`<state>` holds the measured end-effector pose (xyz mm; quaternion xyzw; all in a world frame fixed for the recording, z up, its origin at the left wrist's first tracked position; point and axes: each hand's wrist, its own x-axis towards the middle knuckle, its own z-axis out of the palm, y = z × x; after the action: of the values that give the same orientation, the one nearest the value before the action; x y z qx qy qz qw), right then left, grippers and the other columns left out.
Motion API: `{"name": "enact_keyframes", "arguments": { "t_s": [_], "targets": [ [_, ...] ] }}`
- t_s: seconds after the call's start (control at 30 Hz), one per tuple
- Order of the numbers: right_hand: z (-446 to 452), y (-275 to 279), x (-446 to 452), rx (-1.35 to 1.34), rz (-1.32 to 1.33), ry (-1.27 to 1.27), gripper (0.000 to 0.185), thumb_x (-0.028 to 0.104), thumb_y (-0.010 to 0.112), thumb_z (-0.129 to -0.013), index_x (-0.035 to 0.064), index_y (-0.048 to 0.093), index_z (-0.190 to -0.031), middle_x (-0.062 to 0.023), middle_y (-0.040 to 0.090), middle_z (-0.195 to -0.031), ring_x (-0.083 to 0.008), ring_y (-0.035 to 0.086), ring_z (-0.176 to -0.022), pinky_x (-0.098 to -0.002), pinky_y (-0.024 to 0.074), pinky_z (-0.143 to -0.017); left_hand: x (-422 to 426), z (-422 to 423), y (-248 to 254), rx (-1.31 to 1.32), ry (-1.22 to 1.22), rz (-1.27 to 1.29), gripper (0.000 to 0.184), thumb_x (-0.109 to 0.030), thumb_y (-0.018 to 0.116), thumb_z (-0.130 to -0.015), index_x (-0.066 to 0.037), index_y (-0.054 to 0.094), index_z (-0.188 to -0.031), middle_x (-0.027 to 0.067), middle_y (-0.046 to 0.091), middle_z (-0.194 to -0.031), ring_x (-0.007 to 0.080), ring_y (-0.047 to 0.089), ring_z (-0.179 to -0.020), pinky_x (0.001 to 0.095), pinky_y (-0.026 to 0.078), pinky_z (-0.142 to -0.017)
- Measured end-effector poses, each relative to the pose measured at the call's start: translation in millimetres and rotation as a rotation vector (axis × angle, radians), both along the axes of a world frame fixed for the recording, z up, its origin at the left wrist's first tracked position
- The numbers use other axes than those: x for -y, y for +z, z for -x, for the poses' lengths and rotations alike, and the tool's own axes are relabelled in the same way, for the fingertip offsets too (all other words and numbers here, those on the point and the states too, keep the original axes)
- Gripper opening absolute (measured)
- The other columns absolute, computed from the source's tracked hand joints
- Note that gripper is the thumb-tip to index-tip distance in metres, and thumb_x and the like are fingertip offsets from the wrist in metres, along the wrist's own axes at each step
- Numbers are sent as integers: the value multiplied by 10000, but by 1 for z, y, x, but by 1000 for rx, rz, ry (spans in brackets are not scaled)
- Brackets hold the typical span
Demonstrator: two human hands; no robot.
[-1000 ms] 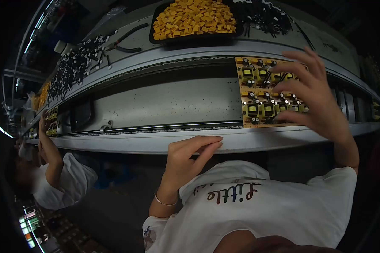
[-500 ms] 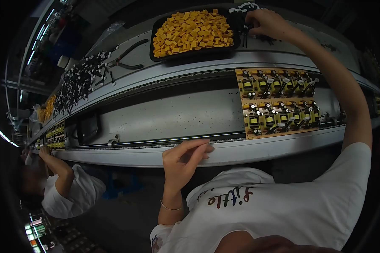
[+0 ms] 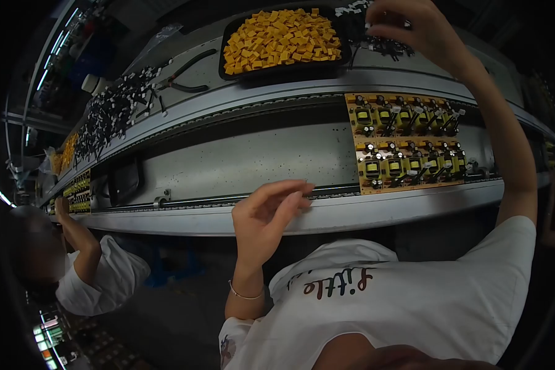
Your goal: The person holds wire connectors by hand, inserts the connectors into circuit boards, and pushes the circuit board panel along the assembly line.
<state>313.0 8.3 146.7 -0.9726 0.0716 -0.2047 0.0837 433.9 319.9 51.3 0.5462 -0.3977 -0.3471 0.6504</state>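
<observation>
My left hand is over the near rail of the conveyor, its thumb and fingers drawn together; whether anything is between the fingertips is too small to tell. My right hand reaches to the back, over a pile of black leads with white connectors. Its fingers are curled with a small white piece at the tips. Below it on the conveyor lies a panel of brown circuit boards with yellow transformers; white-tipped black leads stand up from several of them.
A black tray of yellow blocks stands behind the far rail. Left of it lie pliers and another heap of black leads. A co-worker is at the far left, beside more boards.
My right hand has moved from above the board panel to the lead pile at the back, its spread fingers now curled. My left hand has shifted slightly left.
</observation>
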Motion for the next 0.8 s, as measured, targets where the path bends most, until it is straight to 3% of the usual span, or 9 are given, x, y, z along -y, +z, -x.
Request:
{"name": "enact_keyframes", "arguments": {
  "t_s": [0.13,0.2,0.23,0.3,0.37,0.43,0.57,0.63,0.8],
  "targets": [
    [16,4,-53,128,3,368,140,95,713,-700,46,620,-793,-52,609,-780,-157,610,-672,-275,459,-533,28,15,22,-120,47,70,230,-59,557,-874,64,575,-1067,167,651,-947,187,643,-846,270,517,-768],
    [18,1,-75,205,25,527,134,87,715,-695,48,620,-783,-49,607,-784,-154,610,-673,-270,457,-523,38,20,28,-447,-204,56,251,-107,566,-880,57,575,-1070,159,656,-924,185,640,-847,270,502,-792],
    [13,0,-84,323,72,616,161,88,718,-700,27,629,-820,-40,601,-711,-132,576,-522,-238,423,-424,40,22,28,-450,-196,60,251,-107,566,-880,57,575,-1070,159,656,-924,185,640,-847,270,502,-792],
    [19,-5,-89,295,38,626,169,96,723,-700,27,634,-825,-50,606,-726,-136,586,-553,-238,432,-444,42,23,27,-580,-461,21,251,-136,585,-875,47,595,-1046,137,659,-899,177,641,-825,264,502,-775],
    [27,-7,-96,269,1,630,176,103,727,-700,27,638,-831,-60,612,-740,-140,596,-584,-238,441,-464,41,24,22,-533,-448,10,232,-130,590,-872,44,606,-1025,129,658,-886,170,640,-816,261,505,-765],
    [34,-8,-106,89,-544,397,170,119,728,-710,26,645,-826,-73,622,-748,-146,606,-662,-242,455,-530,40,26,17,-486,-435,-3,214,-124,595,-869,42,617,-1003,121,658,-873,163,639,-806,258,509,-755],
    [39,-11,-116,10,-712,304,151,130,715,-729,18,649,-805,-67,628,-750,-140,591,-710,-258,454,-594,38,41,14,-452,-289,52,158,-58,607,-848,42,635,-966,114,655,-856,135,634,-772,226,513,-713],
    [39,-13,-118,-75,-480,352,97,78,688,-730,18,652,-798,-55,631,-768,-144,584,-733,-276,454,-631,36,45,13,-410,-249,57,148,-35,608,-841,40,638,-965,107,654,-850,129,633,-763,216,514,-703],
    [42,-8,-116,-27,-626,226,99,89,706,-710,23,657,-765,-52,626,-750,-144,567,-722,-273,441,-654,26,43,7,-234,-145,10,135,-26,606,-838,34,647,-952,76,643,-831,128,636,-747,211,521,-683]
  ]
}}
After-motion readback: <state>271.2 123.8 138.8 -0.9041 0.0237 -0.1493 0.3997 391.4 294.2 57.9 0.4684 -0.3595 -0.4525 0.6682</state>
